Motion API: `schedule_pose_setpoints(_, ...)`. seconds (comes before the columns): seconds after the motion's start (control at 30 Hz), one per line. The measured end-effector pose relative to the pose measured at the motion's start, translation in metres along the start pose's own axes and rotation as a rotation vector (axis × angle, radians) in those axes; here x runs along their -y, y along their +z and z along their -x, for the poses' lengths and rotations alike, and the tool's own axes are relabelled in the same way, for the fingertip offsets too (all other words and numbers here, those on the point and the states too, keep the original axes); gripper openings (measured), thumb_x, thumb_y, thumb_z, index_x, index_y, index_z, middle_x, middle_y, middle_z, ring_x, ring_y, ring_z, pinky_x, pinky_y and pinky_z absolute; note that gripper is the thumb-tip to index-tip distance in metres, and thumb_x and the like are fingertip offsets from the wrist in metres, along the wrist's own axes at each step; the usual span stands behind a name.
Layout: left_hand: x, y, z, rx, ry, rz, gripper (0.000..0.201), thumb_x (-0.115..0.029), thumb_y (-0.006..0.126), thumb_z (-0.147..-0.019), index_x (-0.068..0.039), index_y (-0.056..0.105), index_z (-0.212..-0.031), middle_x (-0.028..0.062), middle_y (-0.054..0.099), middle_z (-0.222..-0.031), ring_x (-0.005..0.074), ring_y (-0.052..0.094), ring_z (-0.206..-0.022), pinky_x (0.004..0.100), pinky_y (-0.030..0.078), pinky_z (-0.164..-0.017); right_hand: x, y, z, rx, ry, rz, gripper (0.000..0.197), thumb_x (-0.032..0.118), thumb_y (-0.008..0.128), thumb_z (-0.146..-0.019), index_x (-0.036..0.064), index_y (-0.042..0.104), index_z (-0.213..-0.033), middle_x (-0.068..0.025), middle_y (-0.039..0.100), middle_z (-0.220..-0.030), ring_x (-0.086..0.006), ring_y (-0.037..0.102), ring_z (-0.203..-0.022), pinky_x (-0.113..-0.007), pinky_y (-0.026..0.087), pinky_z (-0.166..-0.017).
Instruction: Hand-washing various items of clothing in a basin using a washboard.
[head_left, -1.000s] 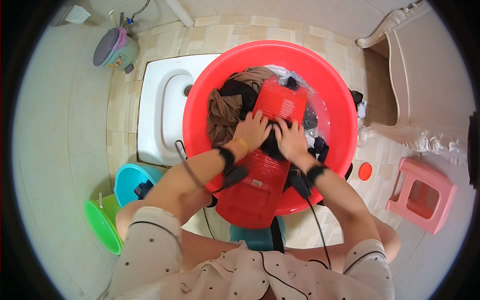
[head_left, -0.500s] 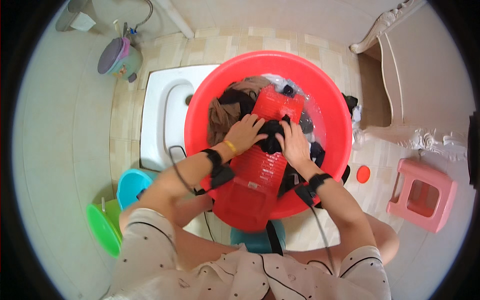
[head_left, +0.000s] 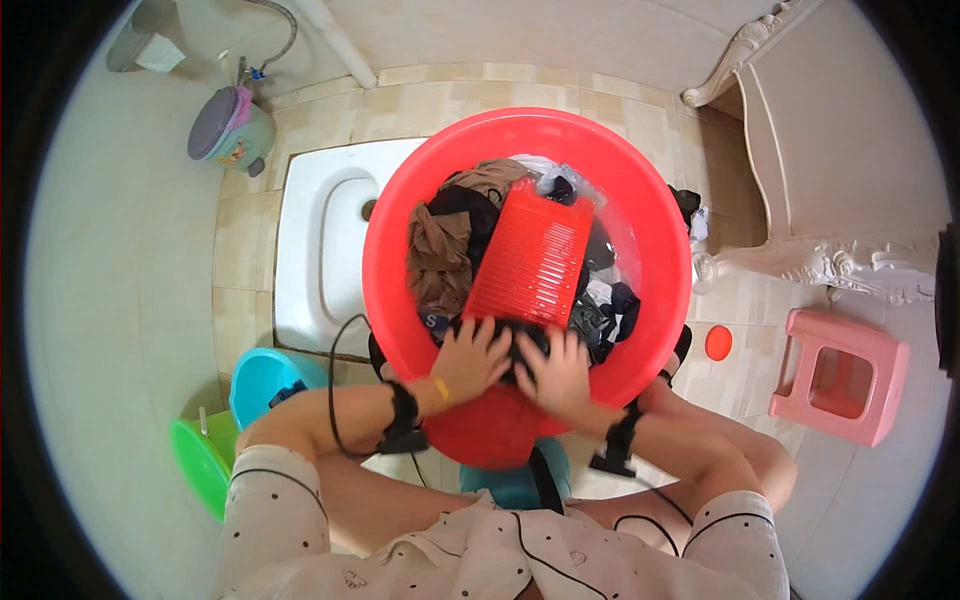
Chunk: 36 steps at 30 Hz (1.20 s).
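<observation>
A ribbed red washboard [head_left: 535, 250] leans inside a large red basin [head_left: 655, 200], its lower end sticking out over the near rim. Both hands press a bunched wet black garment [head_left: 513, 338] against the near part of the ridges. My left hand [head_left: 468, 362] grips its left side, fingers pointing away from me. From the right, my right hand [head_left: 555, 375] holds the same cloth, slightly blurred. What kind of garment it is, I cannot tell. Brown cloth [head_left: 440, 245] lies in the basin left of the board; dark and white clothes [head_left: 605, 310] lie in the water to its right.
A white squat toilet [head_left: 300, 250] adjoins the basin's left side. Blue [head_left: 255, 385] and green [head_left: 200, 455] tubs stand at the lower left. To the right are a pink stool [head_left: 850, 385] and a red disc [head_left: 718, 343] on the tiles. A lidded bin [head_left: 235, 130] stands at the far left.
Both hands have slid the black garment down the washboard toward me, uncovering the upper ridges.
</observation>
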<state>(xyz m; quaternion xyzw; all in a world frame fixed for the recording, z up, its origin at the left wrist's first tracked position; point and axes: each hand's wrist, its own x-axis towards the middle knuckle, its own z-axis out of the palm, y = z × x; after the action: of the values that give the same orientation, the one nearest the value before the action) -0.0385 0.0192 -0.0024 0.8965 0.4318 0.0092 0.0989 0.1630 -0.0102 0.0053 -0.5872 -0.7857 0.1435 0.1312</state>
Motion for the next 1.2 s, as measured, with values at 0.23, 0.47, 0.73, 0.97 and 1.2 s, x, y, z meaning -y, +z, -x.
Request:
schedule_pose_setpoints(0.23, 0.035, 0.026, -0.142, 0.129, -0.25, 0.115, 0.028, -0.034, 0.057, -0.091, -0.011, 0.058, -0.107, 0.0149, 0.056, -0.104, 0.034, 0.057, -0.097, 0.0444, 0.055, -0.07, -0.058, 0.045, -0.109, 0.144, 0.369, 0.068, 0.028, 0.031, 0.049, -0.095, 0.0062, 0.061, -0.103, -0.0186, 0.062, -0.103, -0.036, 0.063, -0.091, -0.047, 0.055, -0.072)
schedule_pose_setpoints(0.47, 0.024, 0.011, -0.121, 0.013, -0.623, 0.311, 0.095, -0.061, 0.066, -0.081, -0.01, 0.026, -0.149, 0.0214, 0.032, -0.148, 0.0409, 0.035, -0.133, 0.053, 0.036, -0.104, -0.132, -0.013, -0.107, -0.211, 0.817, 0.023, 0.055, 0.051, 0.041, -0.099, -0.0006, 0.056, -0.114, -0.0304, 0.056, -0.108, -0.0456, 0.063, -0.09, -0.053, 0.053, -0.076)
schedule_pose_setpoints(0.73, -0.014, 0.051, -0.048, 0.11, -1.002, 0.681, 0.092, -0.068, 0.068, -0.075, 0.003, 0.046, -0.129, 0.0259, 0.058, -0.122, 0.0377, 0.057, -0.115, 0.0424, 0.048, -0.093, -0.185, -0.023, -0.05, -0.062, 0.599, 0.035, 0.033, 0.019, 0.053, -0.093, 0.011, 0.06, -0.124, -0.0181, 0.056, -0.125, -0.0377, 0.059, -0.11, -0.046, 0.051, -0.09)
schedule_pose_setpoints(0.97, -0.048, 0.05, -0.06, 0.051, -1.14, 0.712, 0.085, -0.068, 0.064, -0.078, -0.001, 0.048, -0.126, 0.0187, 0.061, -0.121, 0.0361, 0.06, -0.111, 0.0437, 0.049, -0.09, -0.19, 0.057, -0.052, 0.444, 0.458, 0.192, 0.061, 0.025, 0.043, -0.096, 0.0166, 0.025, -0.154, -0.0118, 0.004, -0.163, -0.0367, 0.007, -0.149, -0.048, 0.023, -0.118)
schedule_pose_setpoints(1.2, -0.05, 0.053, -0.065, 0.044, -1.163, 0.686, 0.085, -0.069, 0.064, -0.078, 0.0, 0.049, -0.125, 0.021, 0.062, -0.118, 0.0365, 0.061, -0.109, 0.0428, 0.049, -0.09, -0.224, 0.074, -0.113, 0.491, 0.423, 0.25, 0.042, 0.021, 0.041, -0.095, 0.0087, 0.058, -0.133, -0.0029, 0.017, -0.162, -0.0287, 0.012, -0.149, -0.043, 0.027, -0.116)
